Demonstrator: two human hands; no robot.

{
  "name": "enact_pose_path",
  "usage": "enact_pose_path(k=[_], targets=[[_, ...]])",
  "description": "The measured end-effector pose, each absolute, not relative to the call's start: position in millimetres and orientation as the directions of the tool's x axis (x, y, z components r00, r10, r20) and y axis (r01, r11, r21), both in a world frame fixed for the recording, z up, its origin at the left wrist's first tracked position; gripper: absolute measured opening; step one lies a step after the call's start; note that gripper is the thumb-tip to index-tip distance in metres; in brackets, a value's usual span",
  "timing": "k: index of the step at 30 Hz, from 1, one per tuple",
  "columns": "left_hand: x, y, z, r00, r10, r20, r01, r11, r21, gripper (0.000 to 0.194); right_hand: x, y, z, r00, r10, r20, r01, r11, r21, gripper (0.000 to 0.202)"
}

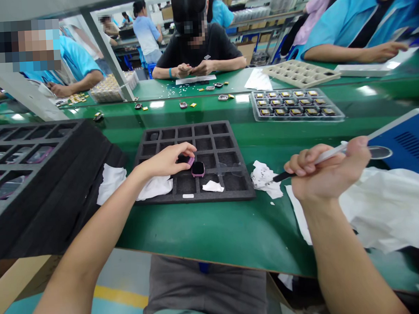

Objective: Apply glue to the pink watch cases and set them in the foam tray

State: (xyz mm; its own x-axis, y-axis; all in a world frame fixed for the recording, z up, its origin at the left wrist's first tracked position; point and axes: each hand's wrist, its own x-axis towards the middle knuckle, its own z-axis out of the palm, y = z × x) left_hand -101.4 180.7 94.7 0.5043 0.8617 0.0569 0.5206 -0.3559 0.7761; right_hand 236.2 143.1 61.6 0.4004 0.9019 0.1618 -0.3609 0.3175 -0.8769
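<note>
My left hand [171, 160] is over the black foam tray [229, 194], thumb and fingers closed on a small purple part [191, 162]. Just beside its fingertips a purple-framed watch case [198, 170] with a dark face rests on the tray. My right hand [322, 170] is wrapped round a slim tool [327, 155] with a white handle and a dark tip. That tip points down at a crumpled white tissue [265, 177] with black specks; whether they touch I cannot tell. Another scrap of tissue [213, 186] lies on the tray's near part.
At the left, stacked foam trays [72, 150] hold purple-framed parts. A clear plastic tray [298, 117] of watch modules lies at the back right, near a blue machine [412, 141]. White cloth [391, 208] covers the right side. Co-workers sit across the green bench [213, 231].
</note>
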Motion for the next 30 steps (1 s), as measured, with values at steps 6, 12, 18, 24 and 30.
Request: enact_pose_path(k=[6,12,18,24,30], targets=[[-107,180,89,0.452,0.889,0.073,0.451,-0.298,0.841,0.036,237,144,61,0.401,0.902,0.160,-0.361,0.316,-0.878,0.078],[-129,185,80,0.246,0.954,0.173,0.288,-0.242,0.926,0.042,237,144,61,0.394,0.903,0.172,-0.365,0.325,-0.872,0.077],[-138,190,61,0.102,0.983,0.155,0.158,-0.170,0.973,0.046,236,144,60,0.396,0.902,0.171,-0.373,0.328,-0.868,0.079],[-139,191,54,0.092,0.990,0.104,0.142,-0.117,0.983,0.046,236,145,60,0.391,0.905,0.168,-0.384,0.327,-0.864,0.078],[-152,187,62,0.083,0.995,0.059,0.208,-0.075,0.975,0.068,236,144,61,0.386,0.907,0.169,-0.387,0.326,-0.863,0.077]])
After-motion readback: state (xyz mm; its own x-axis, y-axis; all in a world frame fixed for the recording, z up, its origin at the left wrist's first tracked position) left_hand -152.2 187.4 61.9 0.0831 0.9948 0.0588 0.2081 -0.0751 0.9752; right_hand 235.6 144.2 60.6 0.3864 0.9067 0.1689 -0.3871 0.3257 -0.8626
